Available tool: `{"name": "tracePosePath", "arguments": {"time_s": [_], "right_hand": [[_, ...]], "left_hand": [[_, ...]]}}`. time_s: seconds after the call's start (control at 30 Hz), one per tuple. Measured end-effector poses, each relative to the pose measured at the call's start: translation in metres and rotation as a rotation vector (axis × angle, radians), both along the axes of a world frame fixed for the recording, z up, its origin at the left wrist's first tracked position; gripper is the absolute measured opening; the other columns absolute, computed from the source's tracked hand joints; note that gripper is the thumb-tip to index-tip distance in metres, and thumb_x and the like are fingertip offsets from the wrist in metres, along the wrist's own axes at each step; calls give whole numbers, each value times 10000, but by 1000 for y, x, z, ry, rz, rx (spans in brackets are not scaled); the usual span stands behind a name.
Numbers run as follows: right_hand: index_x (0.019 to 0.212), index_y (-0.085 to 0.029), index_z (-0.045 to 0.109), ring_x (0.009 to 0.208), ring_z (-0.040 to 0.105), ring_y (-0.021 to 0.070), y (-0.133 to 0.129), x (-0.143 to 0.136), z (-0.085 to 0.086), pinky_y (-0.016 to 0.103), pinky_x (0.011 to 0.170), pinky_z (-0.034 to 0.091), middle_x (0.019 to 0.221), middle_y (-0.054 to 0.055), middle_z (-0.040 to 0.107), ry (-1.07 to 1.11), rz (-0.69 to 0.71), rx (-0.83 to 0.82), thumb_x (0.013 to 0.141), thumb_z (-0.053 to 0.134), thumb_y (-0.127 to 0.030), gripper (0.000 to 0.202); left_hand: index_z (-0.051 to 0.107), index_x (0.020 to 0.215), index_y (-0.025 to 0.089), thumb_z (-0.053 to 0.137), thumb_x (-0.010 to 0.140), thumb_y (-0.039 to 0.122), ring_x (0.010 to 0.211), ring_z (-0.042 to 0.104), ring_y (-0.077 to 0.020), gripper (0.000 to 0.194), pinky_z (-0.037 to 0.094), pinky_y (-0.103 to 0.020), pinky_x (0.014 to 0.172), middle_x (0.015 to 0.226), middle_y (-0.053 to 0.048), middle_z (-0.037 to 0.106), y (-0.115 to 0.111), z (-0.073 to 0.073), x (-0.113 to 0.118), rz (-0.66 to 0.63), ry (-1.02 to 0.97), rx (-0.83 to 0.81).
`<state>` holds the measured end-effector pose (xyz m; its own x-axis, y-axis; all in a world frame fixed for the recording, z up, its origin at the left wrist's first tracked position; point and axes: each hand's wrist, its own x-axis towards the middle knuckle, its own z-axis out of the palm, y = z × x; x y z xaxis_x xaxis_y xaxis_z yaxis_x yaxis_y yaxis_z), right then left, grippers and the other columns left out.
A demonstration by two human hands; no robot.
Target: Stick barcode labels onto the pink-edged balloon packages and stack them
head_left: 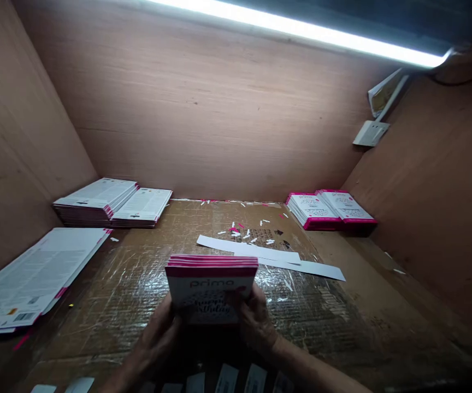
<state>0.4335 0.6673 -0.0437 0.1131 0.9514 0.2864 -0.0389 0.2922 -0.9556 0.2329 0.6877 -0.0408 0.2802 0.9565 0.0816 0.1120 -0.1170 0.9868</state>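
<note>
A small stack of printed cards (203,286), white with pink edges and the words "prima" and "happy birthday", stands tilted up at the front middle. Both hands hold it. My left hand (162,327) is closed on its left side, with the fingertips partly in shadow. At the right side my right hand (254,319) grips it, the thumb lying across the printed front. Behind the stack, white paper strips (252,251) lie on the brown cardboard surface (137,278).
Flat printed cards (39,273) lie at the left, with white card stacks (96,196) behind them. Pink-and-white stacks (330,207) stand at the back right. Paper scraps (240,232) are scattered midway. White labels (228,376) show at the bottom edge. Wooden walls (219,120) enclose the surface.
</note>
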Motion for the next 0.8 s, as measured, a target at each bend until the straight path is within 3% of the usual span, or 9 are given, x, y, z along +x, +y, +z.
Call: {"name": "tracePosePath", "arguments": {"time_s": [0.1, 0.2, 0.27, 0.33, 0.4, 0.53, 0.67, 0.8], "right_hand": [[1035, -201, 641, 807, 585, 205, 8, 3, 1, 325, 742, 493, 919, 58, 658, -45, 64, 63, 835, 579, -586, 438], [1050, -193, 660, 852, 613, 218, 29, 34, 15, 331, 763, 498, 975, 85, 670, -306, 193, 155, 876, 255, -741, 703], [1013, -186, 677, 878, 623, 209, 54, 65, 23, 316, 777, 489, 960, 91, 681, -618, 74, 149, 907, 128, -709, 766], [988, -183, 689, 907, 621, 202, 83, 93, 27, 307, 813, 462, 968, 97, 687, -878, -91, 86, 953, 260, -616, 611], [953, -189, 705, 917, 610, 201, 113, 107, 25, 309, 842, 430, 959, 94, 688, -998, -122, 41, 954, 431, -495, 411], [883, -207, 716, 934, 578, 205, 155, 89, 9, 299, 831, 397, 911, 67, 676, -1132, -40, -8, 867, 636, -369, 181], [904, -173, 699, 960, 565, 228, 177, 52, -3, 295, 785, 389, 959, 95, 660, -1202, -34, -71, 815, 687, -398, 242], [840, -155, 686, 881, 592, 222, 191, 40, -6, 271, 701, 392, 912, 79, 679, -1211, -42, -162, 733, 748, -320, 205]], "left_hand": [[704, 1022, 196, 700, 768, 443, 1015, 656, -332, 354, 565, -355, 812, 1024, -79, 748, 4, 1, -2, -27, -128, -140], [714, 985, 205, 798, 665, 426, 1002, 667, -337, 398, 588, -334, 767, 998, -50, 763, 3, 8, -6, 84, -187, -212], [699, 1016, 206, 811, 645, 442, 1003, 671, -326, 453, 594, -329, 779, 1036, -40, 759, 1, 18, -14, 137, -172, -206], [671, 1064, 206, 805, 639, 485, 1006, 675, -297, 526, 592, -305, 806, 1056, -28, 758, 0, 31, -26, 233, -148, -204], [633, 1132, 214, 795, 636, 522, 1024, 672, -264, 606, 580, -274, 844, 1078, -14, 755, 0, 44, -38, 332, -142, -229], [585, 1178, 259, 818, 586, 542, 969, 700, -274, 697, 611, -331, 803, 1051, -2, 765, 0, 55, -55, 403, -203, -354], [604, 1034, 240, 862, 528, 507, 862, 728, -300, 628, 638, -378, 705, 925, -10, 788, -2, 48, -65, 457, -248, -457], [594, 1001, 216, 860, 561, 475, 805, 739, -279, 576, 642, -357, 681, 902, -16, 790, 0, 43, -68, 434, -239, -460]]}}
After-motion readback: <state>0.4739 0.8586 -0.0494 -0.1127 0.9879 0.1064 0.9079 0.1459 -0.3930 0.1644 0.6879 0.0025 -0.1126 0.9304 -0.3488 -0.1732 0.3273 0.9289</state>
